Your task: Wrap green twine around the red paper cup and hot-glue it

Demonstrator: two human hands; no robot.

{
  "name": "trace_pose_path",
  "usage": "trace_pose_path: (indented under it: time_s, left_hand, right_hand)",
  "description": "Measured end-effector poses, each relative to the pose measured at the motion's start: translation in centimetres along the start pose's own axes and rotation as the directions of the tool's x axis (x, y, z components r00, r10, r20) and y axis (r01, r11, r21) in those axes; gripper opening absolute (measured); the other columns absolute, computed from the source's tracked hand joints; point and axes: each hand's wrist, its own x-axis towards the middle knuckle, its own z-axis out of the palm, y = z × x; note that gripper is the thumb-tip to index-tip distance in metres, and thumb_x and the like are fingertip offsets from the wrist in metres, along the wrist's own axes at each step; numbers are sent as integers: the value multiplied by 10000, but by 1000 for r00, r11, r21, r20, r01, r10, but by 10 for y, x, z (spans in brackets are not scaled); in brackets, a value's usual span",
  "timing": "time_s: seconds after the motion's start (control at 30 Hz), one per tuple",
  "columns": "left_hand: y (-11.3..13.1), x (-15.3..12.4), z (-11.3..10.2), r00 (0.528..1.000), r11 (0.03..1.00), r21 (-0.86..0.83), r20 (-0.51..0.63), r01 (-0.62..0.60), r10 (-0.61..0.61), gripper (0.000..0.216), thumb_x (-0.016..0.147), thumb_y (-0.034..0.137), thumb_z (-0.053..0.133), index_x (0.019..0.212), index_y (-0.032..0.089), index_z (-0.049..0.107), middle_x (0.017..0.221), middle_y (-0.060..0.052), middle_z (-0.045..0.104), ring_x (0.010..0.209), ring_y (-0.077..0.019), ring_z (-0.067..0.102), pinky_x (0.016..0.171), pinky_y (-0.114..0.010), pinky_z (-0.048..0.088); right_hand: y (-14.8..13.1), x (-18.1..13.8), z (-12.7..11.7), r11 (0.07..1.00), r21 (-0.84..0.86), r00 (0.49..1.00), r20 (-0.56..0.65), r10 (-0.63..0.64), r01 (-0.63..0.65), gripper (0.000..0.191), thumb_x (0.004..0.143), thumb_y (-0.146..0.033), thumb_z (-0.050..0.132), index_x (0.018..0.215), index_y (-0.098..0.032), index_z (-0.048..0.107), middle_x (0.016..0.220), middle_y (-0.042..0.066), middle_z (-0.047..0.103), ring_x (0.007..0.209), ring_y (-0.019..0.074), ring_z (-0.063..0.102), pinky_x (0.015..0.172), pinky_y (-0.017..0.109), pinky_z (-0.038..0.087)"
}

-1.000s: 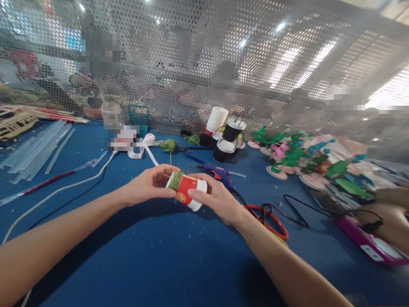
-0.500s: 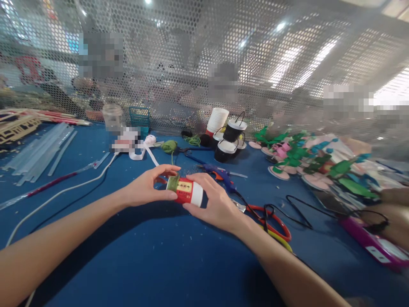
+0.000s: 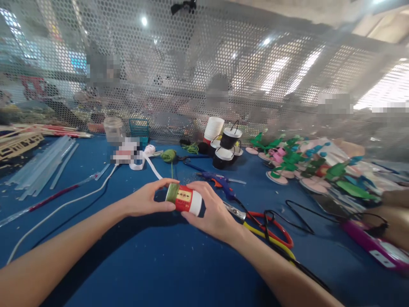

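Across the far side, from ten to two o'clock with the paper cup (image 3: 184,200) as centre of the clock, a perforated screen (image 3: 179,81) is standing; before it, the blue worktop (image 3: 153,264) is spreading. Between two and three o'clock, artificial plants (image 3: 290,162) are standing on pink round bases. Between nine and ten o'clock, translucent strips (image 3: 43,168) are lying flat. Between three and four o'clock, well apart from the cup, a purple power strip (image 3: 372,245) is lying, and another person's hand (image 3: 388,219), rather blurred, is appearing beside it. Near four o'clock, a tool with red and yellow handles (image 3: 286,236) is resting close to the right forearm. At one o'clock, small black buckets (image 3: 223,161) are sitting in a pile. At two o'clock, a blue glue gun (image 3: 223,185) is lying near.

At nine o'clock, the left hand (image 3: 139,200) is holding the green-wrapped end of the cup in its grip. Between three and four o'clock, the right hand (image 3: 217,215) is holding the other, white end, its grip opening only as wide as the cup. Sideways and slightly tilted, the cup is staying between both hands. Between eleven and twelve o'clock, a green yarn ball (image 3: 168,156) is lying.
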Motion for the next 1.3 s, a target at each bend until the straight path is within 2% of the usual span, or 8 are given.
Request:
trace_pose_path:
  time_s: [0.2, 0.47, 0.63, 0.9, 1.03, 1.17, 1.23, 1.3]
  left_hand:
    - [-3, 0, 0, 998, 986, 164, -58, -10, 20, 570, 710, 449, 588, 1203, 200, 447, 1122, -83, 540, 1006, -235, 514, 857, -394, 416]
    - [-2, -1, 1, 921, 854, 503, -256, -134, 295, 277, 833, 387, 472, 914, 157, 603, 734, -40, 582, 811, -196, 549, 793, -363, 431]
    - [-8, 0, 5, 846, 812, 569, -360, -135, 393, 226, 840, 344, 469, 813, 157, 594, 956, -93, 572, 960, -219, 529, 873, -396, 411]
    - [-10, 1, 9, 928, 818, 552, -193, -165, 317, 626, 697, 496, 623, 1207, 200, 413, 1306, -131, 414, 1233, -297, 330, 1030, -499, 254]
    - [-11, 2, 9, 985, 864, 494, -77, -98, 155, 642, 674, 457, 663, 1204, 184, 423, 1254, -138, 476, 1249, -306, 314, 1028, -504, 251]
    - [-11, 2, 6, 997, 896, 443, -40, -35, 59, 633, 633, 425, 704, 1167, 204, 447, 1274, -124, 465, 1257, -315, 314, 1009, -504, 276]
    - [-9, 2, 5, 997, 895, 446, -64, -17, 51, 588, 624, 431, 706, 1112, 193, 482, 1233, -127, 495, 1191, -319, 400, 979, -493, 314]
    - [-6, 2, 3, 995, 899, 439, -84, -4, 45, 564, 610, 427, 712, 1077, 195, 497, 1181, -111, 527, 1136, -313, 450, 952, -484, 340]
  right_hand:
    - [-1, 0, 1, 998, -15, 995, 82, -59, 60, 493, 684, -192, 620, 1117, -180, 384, 1087, 139, 465, 1033, 250, 487, 842, 428, 471]
    - [2, 0, 3, 996, -79, 990, 135, -30, 41, 506, 671, -175, 617, 1130, -164, 404, 1077, 141, 462, 1016, 267, 488, 862, 450, 459]
    - [6, -1, 7, 993, -107, 996, 65, 62, -54, 548, 670, -218, 634, 1158, -153, 394, 1074, 147, 454, 1002, 270, 507, 844, 455, 473]
    - [3, -2, 7, 992, -89, 992, 75, 98, -91, 547, 674, -276, 648, 1158, -155, 421, 1077, 146, 458, 991, 276, 523, 828, 475, 481]
    - [-2, -2, 7, 993, -46, 985, 132, 111, -106, 542, 698, -360, 643, 1150, -129, 451, 1068, 160, 472, 978, 273, 538, 840, 463, 480]
    - [2, 5, -4, 994, -3, 984, 141, 108, -109, 416, 794, -386, 531, 1136, -153, 483, 1059, 141, 528, 961, 237, 563, 821, 422, 489]
    - [11, 12, -19, 978, -48, 975, 74, 208, -205, 320, 859, -342, 417, 1085, -142, 523, 1024, 135, 570, 913, 210, 587, 791, 383, 496]
    - [22, 20, -38, 898, -192, 917, -35, 397, -396, 302, 855, -351, 416, 984, -130, 578, 957, 134, 602, 858, 212, 605, 761, 365, 492]
